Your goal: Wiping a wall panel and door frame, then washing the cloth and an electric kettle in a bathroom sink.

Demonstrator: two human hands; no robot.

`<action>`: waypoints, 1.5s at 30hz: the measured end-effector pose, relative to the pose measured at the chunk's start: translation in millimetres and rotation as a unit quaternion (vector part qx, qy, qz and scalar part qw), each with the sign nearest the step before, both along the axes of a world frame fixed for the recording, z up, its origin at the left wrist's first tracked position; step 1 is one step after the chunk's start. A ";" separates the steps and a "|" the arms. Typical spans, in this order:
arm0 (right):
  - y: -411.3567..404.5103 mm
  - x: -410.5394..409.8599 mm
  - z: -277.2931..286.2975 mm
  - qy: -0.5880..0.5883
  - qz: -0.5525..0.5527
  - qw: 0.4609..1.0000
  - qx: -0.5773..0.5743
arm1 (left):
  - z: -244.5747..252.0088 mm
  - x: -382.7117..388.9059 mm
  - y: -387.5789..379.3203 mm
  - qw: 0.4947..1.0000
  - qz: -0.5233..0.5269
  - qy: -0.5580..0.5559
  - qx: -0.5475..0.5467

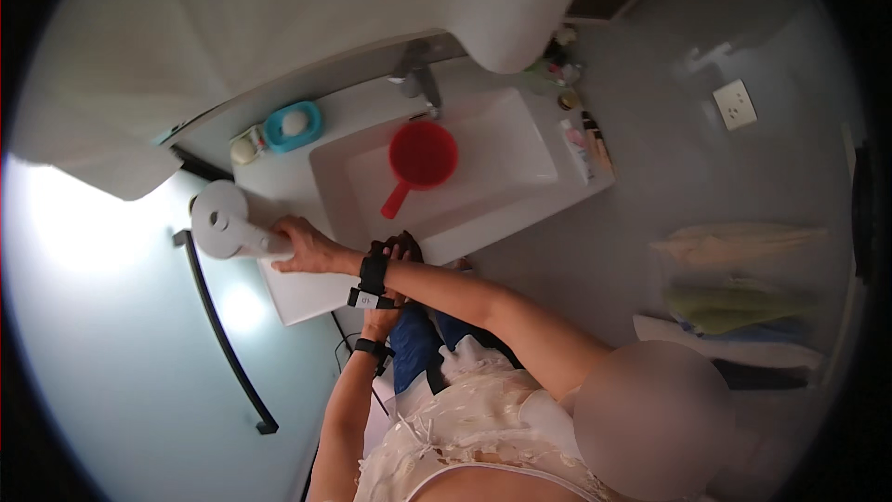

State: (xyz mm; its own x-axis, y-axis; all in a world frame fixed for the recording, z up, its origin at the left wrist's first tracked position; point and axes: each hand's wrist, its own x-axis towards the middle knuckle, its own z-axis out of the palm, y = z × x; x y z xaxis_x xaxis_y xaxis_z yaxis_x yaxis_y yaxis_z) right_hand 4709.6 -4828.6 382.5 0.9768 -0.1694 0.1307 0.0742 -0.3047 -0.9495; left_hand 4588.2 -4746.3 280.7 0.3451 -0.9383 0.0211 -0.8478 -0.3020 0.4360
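Observation:
My right hand (306, 245) reaches across to the left, its fingers and thumb around the loose end of a white paper roll (219, 223) at the counter's left end. Under my right wrist, partly hidden by it, my left hand (391, 286) has its fingers on a dark item (410, 245) at the sink's front edge; what it is cannot be told. A red plastic dipper (423, 155) with its handle towards me rests in the white rectangular sink (488, 206), below the chrome faucet (421, 84). Both wrists wear black straps.
On the counter's left stand a blue soap dish (293, 127) and a wrapped soap bar (244, 150). Tubes (577, 150) and small bottles lie at its right end. A frosted glass door with a black handle (223, 335) is left; a wall socket (734, 104) and hanging towels (739, 307) are right.

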 end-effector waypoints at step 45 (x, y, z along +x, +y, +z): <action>-515.5 -398.7 -76.9 0.387 -0.469 0.712 -0.351 | 1.6 -120.3 -519.5 0.989 -0.095 0.005 -0.115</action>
State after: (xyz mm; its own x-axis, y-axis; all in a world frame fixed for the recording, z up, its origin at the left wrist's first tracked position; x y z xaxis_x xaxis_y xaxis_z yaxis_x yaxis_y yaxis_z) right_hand 4310.9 -5344.1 305.6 0.3035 -0.9528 -0.0114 -0.9371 -0.2963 -0.1845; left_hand 4467.9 -5265.8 282.3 0.1646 -0.9570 0.2390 -0.8750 -0.0298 0.4833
